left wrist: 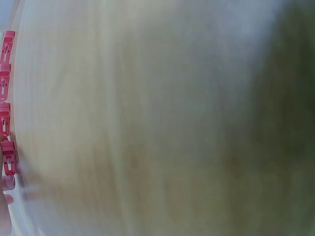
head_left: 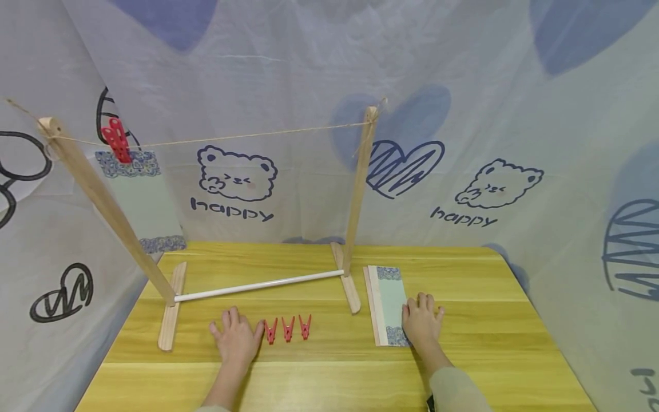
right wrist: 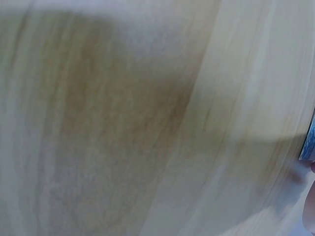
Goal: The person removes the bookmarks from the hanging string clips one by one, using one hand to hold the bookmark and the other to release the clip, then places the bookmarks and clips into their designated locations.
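Note:
My left hand (head_left: pixel 237 337) rests on the table with fingers spread, its thumb beside a row of red clothespins (head_left: pixel 288 329). Several clothespins (left wrist: pixel 5 118) line the edge of the left wrist view, the nearest close to the fingertips. My right hand (head_left: pixel 423 323) lies at the right edge of a pale green sheet (head_left: pixel 393 300) with blue floral bands, its thumb touching that edge. Pinkish and cream layers show beside the sheet's left side. Whether sheet or cloth is unclear. In the right wrist view only a blue-patterned corner (right wrist: pixel 309 145) and a fingertip appear.
A wooden drying rack stands at the back left: two posts (head_left: pixel 358 194), a white crossbar (head_left: pixel 257 285) and a string (head_left: pixel 257 135). A matching green sheet (head_left: pixel 145 200) hangs from it by red clothespins (head_left: pixel 117 140). Printed curtains surround the yellow wooden table (head_left: pixel 309 377).

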The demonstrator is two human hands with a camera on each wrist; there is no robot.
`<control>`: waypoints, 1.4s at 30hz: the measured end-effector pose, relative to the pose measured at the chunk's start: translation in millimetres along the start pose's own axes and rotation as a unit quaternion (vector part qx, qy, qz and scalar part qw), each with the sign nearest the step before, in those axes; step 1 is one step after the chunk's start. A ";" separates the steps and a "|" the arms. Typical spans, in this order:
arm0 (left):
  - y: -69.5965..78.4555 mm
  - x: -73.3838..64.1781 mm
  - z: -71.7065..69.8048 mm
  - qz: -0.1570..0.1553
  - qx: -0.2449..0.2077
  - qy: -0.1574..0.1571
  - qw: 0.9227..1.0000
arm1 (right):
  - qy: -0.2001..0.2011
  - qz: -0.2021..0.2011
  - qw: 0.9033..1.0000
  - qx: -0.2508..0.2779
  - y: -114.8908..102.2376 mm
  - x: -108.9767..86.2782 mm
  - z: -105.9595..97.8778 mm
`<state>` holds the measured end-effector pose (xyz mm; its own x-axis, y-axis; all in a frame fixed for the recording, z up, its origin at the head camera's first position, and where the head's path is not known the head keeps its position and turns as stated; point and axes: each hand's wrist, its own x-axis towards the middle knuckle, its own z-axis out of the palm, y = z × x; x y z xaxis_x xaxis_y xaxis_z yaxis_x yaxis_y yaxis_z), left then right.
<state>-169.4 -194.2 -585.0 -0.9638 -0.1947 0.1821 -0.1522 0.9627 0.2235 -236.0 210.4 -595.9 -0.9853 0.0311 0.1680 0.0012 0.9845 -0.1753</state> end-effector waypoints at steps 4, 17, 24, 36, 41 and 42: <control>0.5 -0.1 -0.5 -0.002 -0.002 0.001 1.000 | -0.004 0.001 1.000 0.005 0.4 0.1 -0.4; -1.2 0.9 0.0 -0.007 -0.016 0.003 1.000 | 0.014 0.014 0.999 0.032 1.8 1.1 -3.5; -2.4 3.2 -7.3 -0.012 -0.027 0.008 1.000 | 0.036 0.016 0.998 0.051 0.7 4.8 -9.8; -2.7 6.9 -31.3 -0.024 -0.040 0.055 0.997 | 0.056 0.000 0.996 0.076 -13.5 11.6 -26.1; -5.1 8.2 -42.6 -0.047 -0.060 0.069 0.995 | 0.067 -0.005 0.994 0.082 -21.7 13.7 -32.4; -5.7 8.5 -45.3 -0.051 -0.066 0.075 0.994 | 0.068 -0.006 0.994 0.085 -23.4 14.1 -33.8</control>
<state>-166.7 -209.8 -541.4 -0.9000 -0.3257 0.2896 -0.2083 0.9052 0.3705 -244.1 193.7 -556.7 -0.9528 0.0529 0.2990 -0.0515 0.9422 -0.3310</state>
